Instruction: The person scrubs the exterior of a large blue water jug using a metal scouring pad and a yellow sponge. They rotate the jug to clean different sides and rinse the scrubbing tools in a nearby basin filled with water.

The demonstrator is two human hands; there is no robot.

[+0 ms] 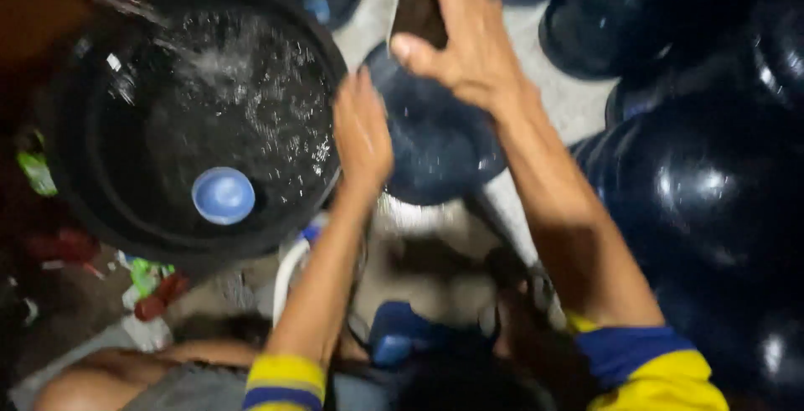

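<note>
A dark blue water jug (440,147) sits just above the centre of the frame, its rounded body wet and spotted with droplets. The left hand (362,130) rests against its left side, fingers together and laid flat on the curve rather than wrapped round it. The right hand (465,38), at the upper middle of the frame, is clamped on a small dark object (419,13) held over the jug's top; the blur hides what it is. To the left, filling the upper left of the frame, stands a large black tub (193,118) of water with splashes across its surface and a pale blue cap (223,196) floating near its lower edge. More dark blue jugs (703,185) crowd the right side and top edge. Yellow sleeves with blue bands (649,365) show along the bottom.
</note>
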